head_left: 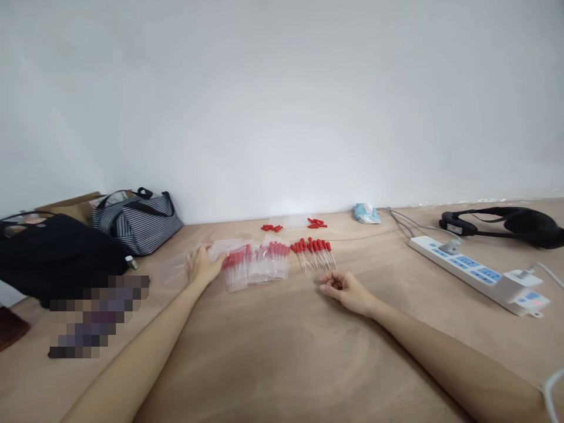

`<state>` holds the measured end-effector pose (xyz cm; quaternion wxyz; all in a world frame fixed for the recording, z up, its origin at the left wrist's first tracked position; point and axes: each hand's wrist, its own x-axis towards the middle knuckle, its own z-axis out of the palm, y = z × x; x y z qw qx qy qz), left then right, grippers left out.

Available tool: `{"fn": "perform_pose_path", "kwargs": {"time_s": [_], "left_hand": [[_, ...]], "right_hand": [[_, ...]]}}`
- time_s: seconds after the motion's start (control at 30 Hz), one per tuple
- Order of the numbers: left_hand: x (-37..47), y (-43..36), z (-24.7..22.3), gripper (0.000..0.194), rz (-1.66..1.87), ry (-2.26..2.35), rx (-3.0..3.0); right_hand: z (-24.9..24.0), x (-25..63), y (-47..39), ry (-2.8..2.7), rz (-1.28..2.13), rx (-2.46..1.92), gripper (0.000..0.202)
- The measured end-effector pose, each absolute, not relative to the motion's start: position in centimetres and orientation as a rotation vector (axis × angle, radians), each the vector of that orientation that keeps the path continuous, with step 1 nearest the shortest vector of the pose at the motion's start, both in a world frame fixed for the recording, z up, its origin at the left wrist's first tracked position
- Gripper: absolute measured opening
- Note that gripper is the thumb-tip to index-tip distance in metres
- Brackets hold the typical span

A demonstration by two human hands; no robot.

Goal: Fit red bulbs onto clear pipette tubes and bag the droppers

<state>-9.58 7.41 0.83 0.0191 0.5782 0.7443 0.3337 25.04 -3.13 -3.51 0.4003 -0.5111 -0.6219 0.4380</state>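
Clear bags [238, 276] holding red-topped droppers lie on the wooden table, left of centre. My left hand [203, 265] rests at their left side, fingers spread over some clear plastic bags [174, 271]; whether it grips one cannot be made out. Loose droppers with red bulbs [314, 252] lie fanned out to the right of the bagged ones. Just below them is my right hand [346, 291], palm partly turned inward, fingers loosely curled and apart, with nothing visible in it. Behind, small red bulbs [272, 228] and more red bulbs [317, 223] flank a clear bag of pale tubes [293, 223].
A black bag [61, 252], a striped bag [141, 220] and a small bottle [131, 262] stand at left, near a pixelated object [99, 317]. On the right are a power strip [467, 267], a black headset [497, 223], cables and a blue-white packet [366, 213].
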Motion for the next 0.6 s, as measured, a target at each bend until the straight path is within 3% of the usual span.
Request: {"fn": "perform_pose_path", "kwargs": {"time_s": [0.07, 0.2, 0.27, 0.4, 0.6], "left_hand": [[-11.1, 7.6, 1.2, 0.039, 0.850, 2.516, 1.863], [-14.4, 8.1, 0.9, 0.056, 0.580, 2.538, 1.813], [-15.3, 8.3, 0.5, 0.052, 0.493, 2.509, 1.803], [-15.6, 8.3, 0.2, 0.036, 0.480, 2.522, 1.779], [-15.5, 7.8, 0.5, 0.034, 0.618, 2.577, 1.700]], "right_hand": [[-3.5, 25.1, -3.1, -1.583, 1.106, -1.286, 0.029], [-3.3, 25.0, -3.2, -1.605, 1.107, -1.284, 0.030], [-3.3, 24.9, -3.3, -1.616, 1.098, -1.292, 0.029], [-3.2, 25.0, -3.2, -1.617, 1.101, -1.288, 0.029], [-3.4, 25.0, -3.2, -1.621, 1.091, -1.283, 0.027]]}}
